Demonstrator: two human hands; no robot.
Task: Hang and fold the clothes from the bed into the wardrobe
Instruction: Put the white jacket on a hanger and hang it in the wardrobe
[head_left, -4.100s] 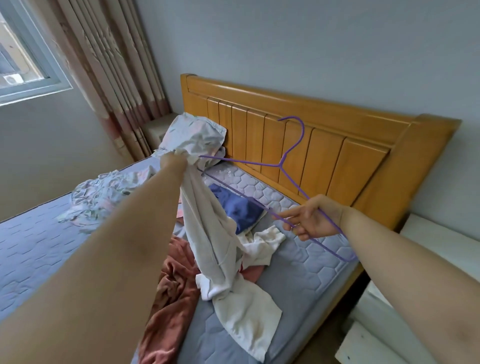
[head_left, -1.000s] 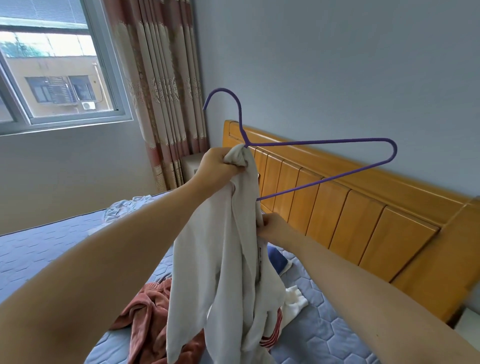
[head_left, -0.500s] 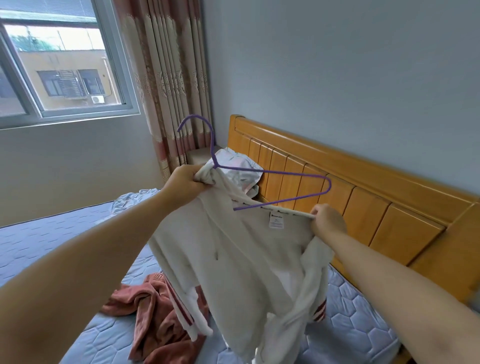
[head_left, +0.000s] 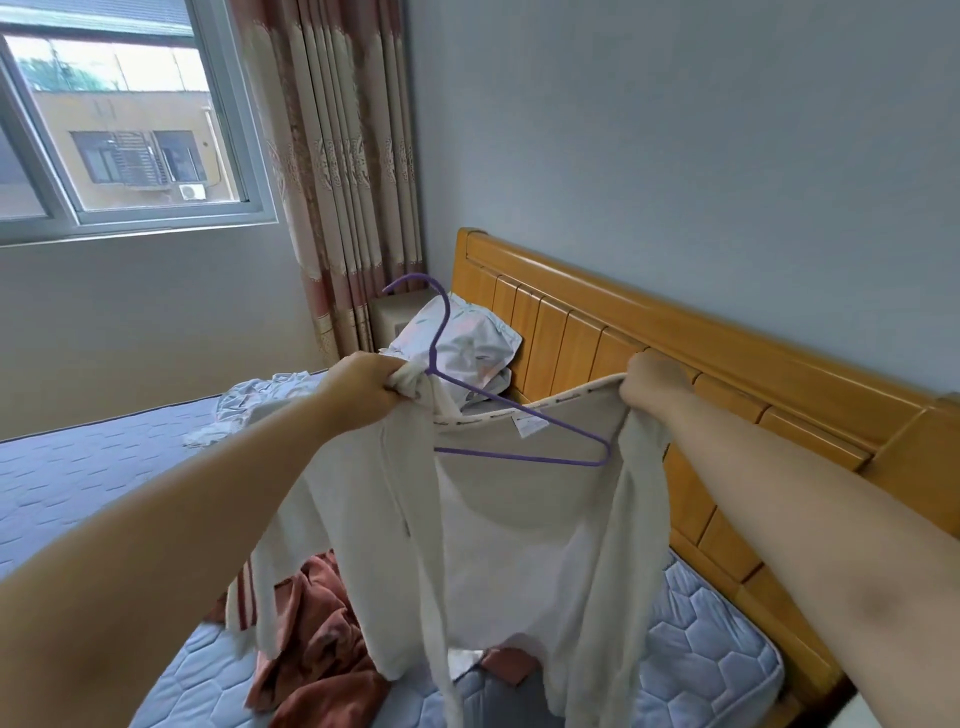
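Holds a white top (head_left: 493, 545) up over the mattress (head_left: 701, 649) by its neck opening, lower part hanging in front of a red garment (head_left: 322, 623) on the bed. Grips a bunch of collar tight in the left hand (head_left: 363, 387), with the hanger (head_left: 519, 457) neck seemingly caught in the same fist. Pinches the opposite collar edge in the right hand (head_left: 652, 384), fingers curled over it, stretching the opening wide. Has one hanger arm inside that opening, tip not yet seated in a shoulder; cannot tell where the other arm lies, hidden by cloth. Risks from here: easing the right pinch too soon would likely let the collar slip off the tip and leave the top lopsided; loosening the left fist could drop hanger and top together. Beyond, a pillow (head_left: 467, 343) against the headboard (head_left: 727, 364). No wardrobe in view.
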